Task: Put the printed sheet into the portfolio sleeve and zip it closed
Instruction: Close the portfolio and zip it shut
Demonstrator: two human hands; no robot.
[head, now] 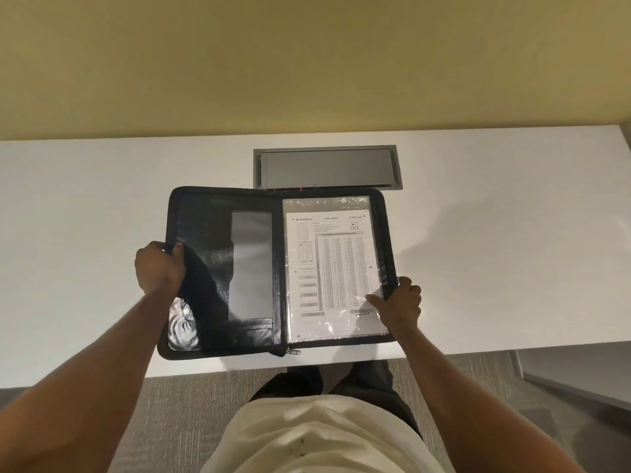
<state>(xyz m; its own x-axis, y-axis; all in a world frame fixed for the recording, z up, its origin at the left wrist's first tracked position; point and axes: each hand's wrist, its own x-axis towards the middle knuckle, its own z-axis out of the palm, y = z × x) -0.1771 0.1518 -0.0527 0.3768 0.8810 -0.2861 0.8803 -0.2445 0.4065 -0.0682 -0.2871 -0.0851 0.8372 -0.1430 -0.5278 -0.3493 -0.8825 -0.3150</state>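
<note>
Black portfolio (218,254) lies open on white tabletop (85,216) | printed sheet (336,264) already inside right-side sleeve (324,203) | your left hand (160,268) grips its left edge, right hand (399,302) clamps the right | fold squarely, then find the zipper pull (293,351).

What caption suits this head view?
Left hand and right hand hold open black zip portfolio, printed sheet in its clear plastic sleeve.

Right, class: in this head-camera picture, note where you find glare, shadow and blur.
Head view: glare streaks the clear sleeve over the printed sheet and the glossy lower left corner of the portfolio; the sheet's print is blurred; a faint shadow lies on the table beside it.
</note>
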